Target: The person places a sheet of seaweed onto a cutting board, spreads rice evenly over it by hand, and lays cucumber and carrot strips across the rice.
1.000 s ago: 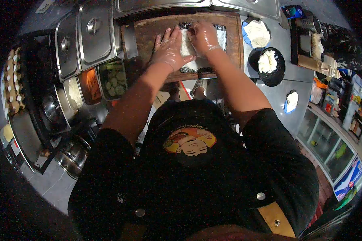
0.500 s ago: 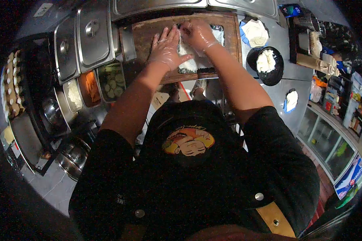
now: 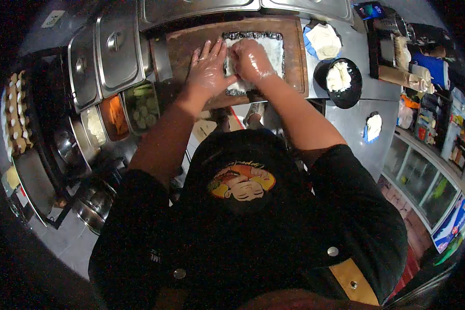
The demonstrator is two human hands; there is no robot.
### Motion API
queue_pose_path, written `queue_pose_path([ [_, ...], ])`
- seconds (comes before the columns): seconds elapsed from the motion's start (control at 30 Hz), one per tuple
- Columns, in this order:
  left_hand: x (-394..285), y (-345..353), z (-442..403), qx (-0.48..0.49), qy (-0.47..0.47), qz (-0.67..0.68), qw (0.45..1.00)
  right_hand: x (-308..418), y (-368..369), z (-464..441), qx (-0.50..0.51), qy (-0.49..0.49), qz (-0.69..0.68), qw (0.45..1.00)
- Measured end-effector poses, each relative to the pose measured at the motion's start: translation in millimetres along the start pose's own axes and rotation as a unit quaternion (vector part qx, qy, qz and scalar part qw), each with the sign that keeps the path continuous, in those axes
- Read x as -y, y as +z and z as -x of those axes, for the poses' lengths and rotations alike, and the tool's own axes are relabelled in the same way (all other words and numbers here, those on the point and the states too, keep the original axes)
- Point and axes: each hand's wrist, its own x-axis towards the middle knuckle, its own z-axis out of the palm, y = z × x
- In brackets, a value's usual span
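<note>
We see the white-covered dark sheet [image 3: 276,56] flat on the wooden board [image 3: 293,57]; the left hand [image 3: 207,71] spreads open at its left edge, probably steadying it, while the right hand [image 3: 253,61] curls above, its grip something we cannot tell.

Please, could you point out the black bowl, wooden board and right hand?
Black bowl [image 3: 353,92], head view: bare inner wall.
Wooden board [image 3: 183,44], head view: bare wood.
Right hand [image 3: 253,61], head view: its middle.

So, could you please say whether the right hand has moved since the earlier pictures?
Yes: the right hand has moved down the picture, farther from the far edge of the cutting board.
</note>
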Motion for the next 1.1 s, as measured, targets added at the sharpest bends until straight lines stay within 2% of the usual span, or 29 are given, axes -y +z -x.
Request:
queue_pose_path([
  [0.1,-5,0,7,0.012,0.000,-0.013,1.000,7,6,11,-0.045,-0.002,-0.004,0.999],
  [0.23,-16,0,16,0.006,-0.002,-0.027,1.000,6,13,17,-0.039,-0.041,-0.023,0.998],
  [0.33,-24,-4,27,0.036,-0.014,-0.018,0.999,21,13,36,-0.045,-0.028,-0.022,0.998],
  [0.37,-26,-2,31,0.028,-0.018,-0.008,0.999,22,10,43,-0.034,-0.054,-0.051,0.997],
  [0.47,-25,10,36,0.016,-0.019,-0.001,1.000,38,5,67,-0.077,-0.080,0.000,0.994],
  [0.5,-23,16,37,0.011,-0.016,-0.004,1.000,40,1,71,0.003,-0.043,0.000,0.999],
  [0.53,-23,14,36,0.010,-0.015,-0.004,1.000,42,-10,62,0.002,-0.043,0.001,0.999],
  [0.6,-24,10,36,0.027,-0.016,-0.016,0.999,47,-33,43,0.199,0.062,-0.022,0.978],
  [0.63,-24,9,34,0.029,-0.014,-0.016,0.999,46,-30,40,0.199,0.064,-0.023,0.978],
  [0.7,-21,9,22,0.006,-0.023,-0.020,1.000,41,-15,27,0.075,0.089,0.093,0.989],
  [0.8,-13,12,5,-0.031,-0.018,0.009,0.999,42,0,13,0.100,0.091,0.149,0.979],
  [0.83,-9,17,4,-0.030,-0.017,0.009,0.999,47,-2,11,0.143,0.092,0.166,0.971],
  [0.93,0,25,8,-0.029,0.022,-0.043,0.998,55,1,23,0.133,0.090,0.133,0.978],
  [1.0,-9,12,20,0.024,0.011,-0.048,0.999,63,-1,32,0.138,0.093,0.134,0.977],
  [1.1,-5,26,28,-0.007,0.022,-0.034,0.999,72,-1,46,0.137,0.099,0.130,0.977],
])
